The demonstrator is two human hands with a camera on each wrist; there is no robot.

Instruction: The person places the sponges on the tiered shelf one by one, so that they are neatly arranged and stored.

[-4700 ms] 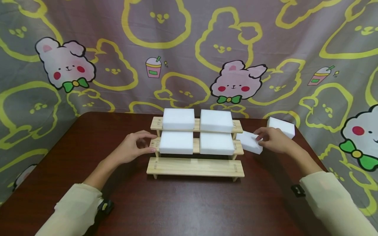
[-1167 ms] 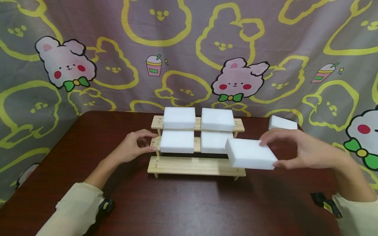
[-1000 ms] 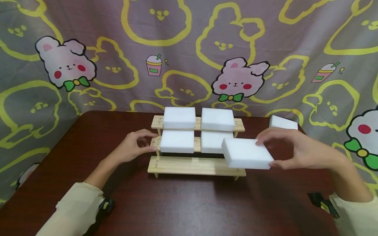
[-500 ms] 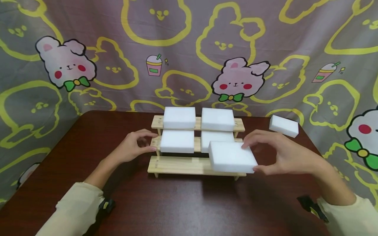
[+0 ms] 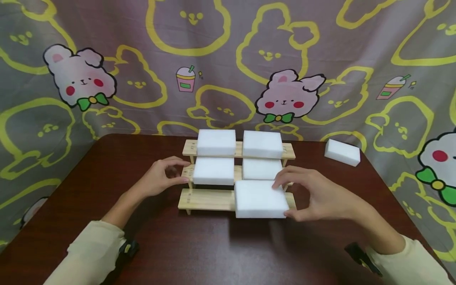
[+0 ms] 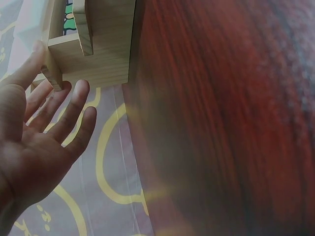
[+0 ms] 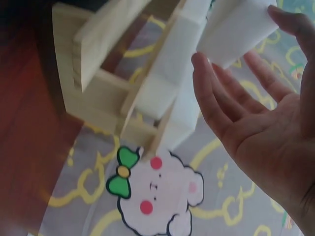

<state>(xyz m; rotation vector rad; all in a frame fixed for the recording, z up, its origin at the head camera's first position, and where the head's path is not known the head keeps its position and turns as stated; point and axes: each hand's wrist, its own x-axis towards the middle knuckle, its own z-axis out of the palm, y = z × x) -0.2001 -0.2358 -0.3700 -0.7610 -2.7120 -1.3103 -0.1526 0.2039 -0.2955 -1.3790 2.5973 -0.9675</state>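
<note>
A three-tier wooden stand (image 5: 206,200) is on the table. My left hand (image 5: 162,176) pinches the left end of its middle shelf between thumb and fingers; the left wrist view shows the fingertips at the board end (image 6: 51,71). With my right hand (image 5: 320,196) I hold a white foam block (image 5: 261,200) by its right side, thumb at the near corner and fingers at the far edge. The block is over the right half of the bottom shelf, and in the right wrist view it appears apart from that shelf's board (image 7: 106,37).
Two white blocks sit on the top shelf, a left one (image 5: 216,141) and a right one (image 5: 262,143). Two more, left (image 5: 213,171) and right (image 5: 261,168), occupy the middle shelf. Another white block (image 5: 342,152) lies at the table's back right. A patterned curtain (image 5: 221,59) hangs behind.
My right hand has picked up the foam block from the table right of the stand and carried it left and toward me, over the bottom shelf. The left hand keeps its place.
</note>
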